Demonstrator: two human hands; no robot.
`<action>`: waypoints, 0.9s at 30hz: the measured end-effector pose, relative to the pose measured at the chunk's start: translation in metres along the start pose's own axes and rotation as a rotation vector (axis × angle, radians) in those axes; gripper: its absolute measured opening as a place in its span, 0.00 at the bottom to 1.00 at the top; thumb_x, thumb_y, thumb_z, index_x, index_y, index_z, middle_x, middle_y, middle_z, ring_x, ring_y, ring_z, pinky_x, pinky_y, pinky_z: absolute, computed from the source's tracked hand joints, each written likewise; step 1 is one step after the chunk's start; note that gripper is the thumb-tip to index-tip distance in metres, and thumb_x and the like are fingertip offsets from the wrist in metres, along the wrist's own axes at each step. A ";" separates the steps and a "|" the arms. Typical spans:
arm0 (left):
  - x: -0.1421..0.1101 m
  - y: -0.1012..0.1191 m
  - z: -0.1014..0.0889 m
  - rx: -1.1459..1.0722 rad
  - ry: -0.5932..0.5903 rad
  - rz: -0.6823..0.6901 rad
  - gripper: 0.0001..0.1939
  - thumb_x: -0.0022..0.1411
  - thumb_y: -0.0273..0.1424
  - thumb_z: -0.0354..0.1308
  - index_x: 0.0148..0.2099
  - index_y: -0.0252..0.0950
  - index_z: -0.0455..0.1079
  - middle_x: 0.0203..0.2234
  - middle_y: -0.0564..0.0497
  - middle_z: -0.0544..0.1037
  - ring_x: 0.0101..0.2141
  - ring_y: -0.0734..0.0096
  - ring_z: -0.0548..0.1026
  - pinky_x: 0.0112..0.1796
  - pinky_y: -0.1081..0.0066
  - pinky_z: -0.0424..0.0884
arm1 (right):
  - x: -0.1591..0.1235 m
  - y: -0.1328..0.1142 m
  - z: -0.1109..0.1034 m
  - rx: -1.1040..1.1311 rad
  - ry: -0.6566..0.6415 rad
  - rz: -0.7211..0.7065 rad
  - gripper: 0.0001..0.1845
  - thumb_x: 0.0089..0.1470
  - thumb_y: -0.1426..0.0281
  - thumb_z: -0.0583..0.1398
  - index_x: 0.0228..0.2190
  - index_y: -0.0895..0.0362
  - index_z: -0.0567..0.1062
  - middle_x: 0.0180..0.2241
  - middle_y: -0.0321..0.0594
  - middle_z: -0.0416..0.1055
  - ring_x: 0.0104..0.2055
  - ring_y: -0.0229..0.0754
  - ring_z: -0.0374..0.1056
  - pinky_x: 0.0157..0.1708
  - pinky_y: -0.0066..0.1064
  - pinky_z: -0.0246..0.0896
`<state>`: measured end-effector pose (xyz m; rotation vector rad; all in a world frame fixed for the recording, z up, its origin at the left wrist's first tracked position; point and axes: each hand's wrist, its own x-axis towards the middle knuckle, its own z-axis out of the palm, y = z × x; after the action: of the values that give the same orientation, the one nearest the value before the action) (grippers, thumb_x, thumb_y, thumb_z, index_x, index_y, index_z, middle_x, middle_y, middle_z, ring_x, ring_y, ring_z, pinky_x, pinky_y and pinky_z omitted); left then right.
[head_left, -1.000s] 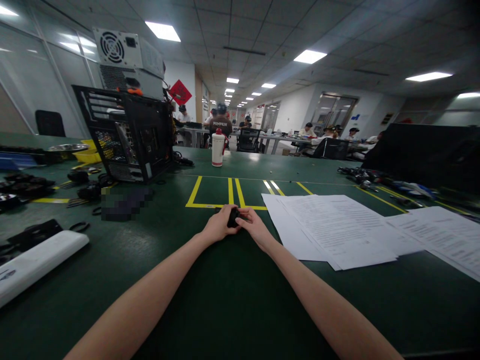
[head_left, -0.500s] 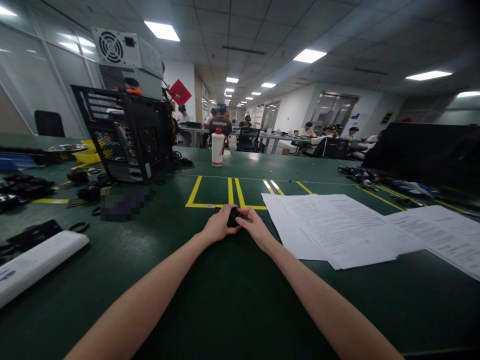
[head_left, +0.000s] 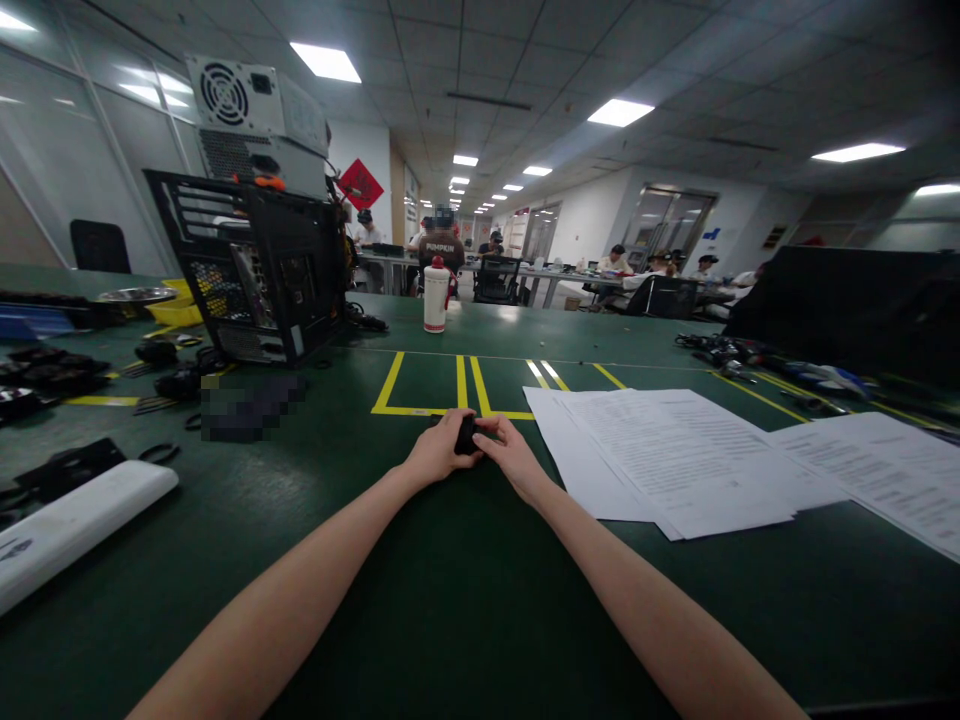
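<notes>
A small black object sits between my two hands, just in front of the yellow tape lines on the green table. Fingers and thumb of my left hand are wrapped round its left side. From the right, the fingertips and thumb of my right hand pinch at its edge. My fingers cover much of it, so I cannot make out its kind. Printed paper sheets lie close to the right of my right hand.
An open black computer case with power supplies on top stands at the left back. Behind my hands stands a white bottle. A long white bar and black parts lie left. Dark cloth and cables are far right. People sit beyond.
My fingers have barely shifted around the small black object. Nothing else has visibly moved, apart from a tiny shift of the whole view.
</notes>
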<state>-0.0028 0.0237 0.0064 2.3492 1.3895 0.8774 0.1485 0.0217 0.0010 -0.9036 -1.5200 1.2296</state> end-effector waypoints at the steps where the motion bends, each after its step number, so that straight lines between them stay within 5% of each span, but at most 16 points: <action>1: 0.000 0.000 0.000 0.003 0.004 0.003 0.29 0.48 0.36 0.56 0.51 0.39 0.50 0.46 0.47 0.62 0.42 0.60 0.68 0.41 0.61 0.65 | 0.000 0.000 0.000 -0.008 0.013 0.012 0.14 0.43 0.66 0.58 0.36 0.53 0.66 0.40 0.37 0.64 0.46 0.41 0.59 0.46 0.37 0.53; 27: 0.000 -0.003 0.001 0.001 0.002 0.010 0.31 0.47 0.34 0.58 0.52 0.39 0.49 0.47 0.47 0.62 0.44 0.60 0.67 0.42 0.61 0.64 | -0.004 -0.007 -0.001 0.048 -0.062 0.036 0.17 0.41 0.69 0.60 0.37 0.52 0.65 0.41 0.37 0.64 0.46 0.40 0.60 0.46 0.37 0.54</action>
<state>-0.0043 0.0248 0.0044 2.3585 1.3812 0.8826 0.1512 0.0167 0.0070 -0.8724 -1.5224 1.3251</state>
